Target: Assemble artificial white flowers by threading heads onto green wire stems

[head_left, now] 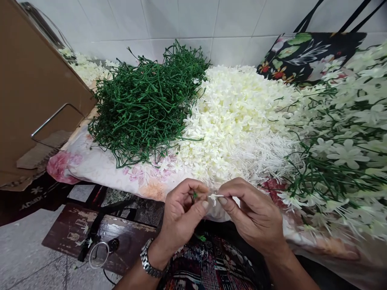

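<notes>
Cardboard [33, 80], floral bag [305, 54], perhaps a wooden board [69, 229]

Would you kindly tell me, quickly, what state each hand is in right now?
Left hand: closed, fingers pinching a small green stem.
Right hand: closed, fingers pinching a white flower.

Head count: two hands, four heaps, single blooms way too many to number

Bottom centre: left hand [181, 211] and right hand [254, 213], one watch [148, 259], plus one stem [195, 196] and one flower [215, 197] in the fingers. One green stem pile [145, 104] upper middle, two loose flower heaps (big heap [238, 121] centre, small heap [87, 68] upper left), one bunch of sprays [341, 153] right. One bag [305, 54] upper right, one cardboard [30, 88] upper left, one board [72, 229] and one ring [98, 254] lower left.
</notes>
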Tool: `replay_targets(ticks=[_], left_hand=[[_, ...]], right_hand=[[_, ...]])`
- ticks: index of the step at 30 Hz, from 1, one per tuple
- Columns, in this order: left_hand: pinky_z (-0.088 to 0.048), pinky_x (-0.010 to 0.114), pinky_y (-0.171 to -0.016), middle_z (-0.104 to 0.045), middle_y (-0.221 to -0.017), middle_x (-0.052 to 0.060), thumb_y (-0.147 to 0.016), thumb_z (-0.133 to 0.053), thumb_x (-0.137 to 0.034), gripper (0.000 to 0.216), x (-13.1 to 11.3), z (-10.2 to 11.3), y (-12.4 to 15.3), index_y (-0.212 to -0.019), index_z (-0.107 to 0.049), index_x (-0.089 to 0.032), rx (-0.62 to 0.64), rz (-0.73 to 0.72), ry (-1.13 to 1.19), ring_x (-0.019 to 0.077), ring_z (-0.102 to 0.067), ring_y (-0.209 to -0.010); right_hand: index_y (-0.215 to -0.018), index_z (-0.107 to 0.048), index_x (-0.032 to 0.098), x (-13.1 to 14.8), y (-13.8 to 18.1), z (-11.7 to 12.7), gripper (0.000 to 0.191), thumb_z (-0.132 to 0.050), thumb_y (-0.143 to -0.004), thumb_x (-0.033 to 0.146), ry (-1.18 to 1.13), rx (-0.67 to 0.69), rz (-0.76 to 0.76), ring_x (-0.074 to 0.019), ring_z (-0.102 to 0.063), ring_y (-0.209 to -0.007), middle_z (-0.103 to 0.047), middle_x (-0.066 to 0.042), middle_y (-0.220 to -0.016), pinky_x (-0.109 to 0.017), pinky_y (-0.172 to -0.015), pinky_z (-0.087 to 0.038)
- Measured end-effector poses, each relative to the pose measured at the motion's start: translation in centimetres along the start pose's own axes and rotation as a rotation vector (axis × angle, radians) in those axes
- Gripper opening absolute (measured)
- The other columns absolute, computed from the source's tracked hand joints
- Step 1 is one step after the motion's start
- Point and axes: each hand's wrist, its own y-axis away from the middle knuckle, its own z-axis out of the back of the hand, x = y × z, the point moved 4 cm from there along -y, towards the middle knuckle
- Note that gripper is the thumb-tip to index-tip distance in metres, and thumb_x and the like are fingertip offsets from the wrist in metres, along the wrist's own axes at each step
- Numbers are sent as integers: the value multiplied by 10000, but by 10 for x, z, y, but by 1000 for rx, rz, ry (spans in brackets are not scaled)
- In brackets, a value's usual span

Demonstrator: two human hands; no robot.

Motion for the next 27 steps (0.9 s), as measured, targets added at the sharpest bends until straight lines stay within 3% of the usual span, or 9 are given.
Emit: replay_targets(ticks=[5, 10, 14, 17, 20, 23, 27], left_hand=[[-407, 179, -534, -565, -638, -17, -780, -566, -112, 77, -9, -3, 4, -745, -608, -166, -27, -181, -373, 87, -497, -569], [-402, 172, -532, -581, -637, -19, -776, -526, -49, 145, -16, -6, 6, -756, -611, -165, -46, -361, -536, 80, -507, -556], [-404, 186, -516, -564, -605, -18, -774, -550, -101, 106, -7, 1, 4, -716, -615, -162, -62, -220, -423, 91, -498, -536], [-378, 186, -479, -536, -589, -27, -761, -568, -127, 74, 2, 7, 3, -722, -618, -165, -114, -92, -292, 85, -456, -501], [-371, 186, -487, -539, -581, -25, -738, -589, -128, 72, 2, 8, 3, -683, -622, -161, -132, -97, -274, 85, -442, -504], [-386, 193, -502, -559, -574, -16, -743, -602, -152, 92, 2, 5, 3, -653, -623, -159, -118, -93, -258, 94, -462, -517], [-383, 192, -496, -552, -566, -18, -742, -633, -186, 91, 4, 5, 4, -656, -626, -155, -121, -67, -245, 90, -459, -509]], right_hand=[[-860, -575, 187, 3, 1, -2, 124, -554, -822, 72, -8, 13, 16, -95, -561, -636, -579, -3, -713, -213, -550, -456], [-868, -574, 181, 5, 4, -4, 136, -546, -820, 57, 29, 16, 61, -90, -553, -616, -567, -4, -703, -197, -518, -450], [-900, -568, 190, 7, 2, -4, 144, -538, -825, 71, 52, 55, 50, -100, -555, -623, -571, -3, -706, -211, -540, -470], [-1030, -549, 185, 9, 0, -2, 216, -585, -816, 184, 98, 93, 36, -135, -577, -719, -601, -42, -829, -260, -627, -516], [-1105, -533, 181, 11, -3, -3, 319, -614, -801, 235, 127, 118, 49, -166, -596, -820, -615, -80, -951, -295, -702, -534], [-966, -593, 173, 11, -4, -6, 151, -548, -829, 131, 114, 115, 50, -132, -608, -720, -640, -46, -801, -241, -630, -520], [-825, -613, 156, 10, -2, -7, 100, -531, -829, 99, 100, 79, 22, -100, -587, -603, -625, -19, -678, -201, -541, -474]])
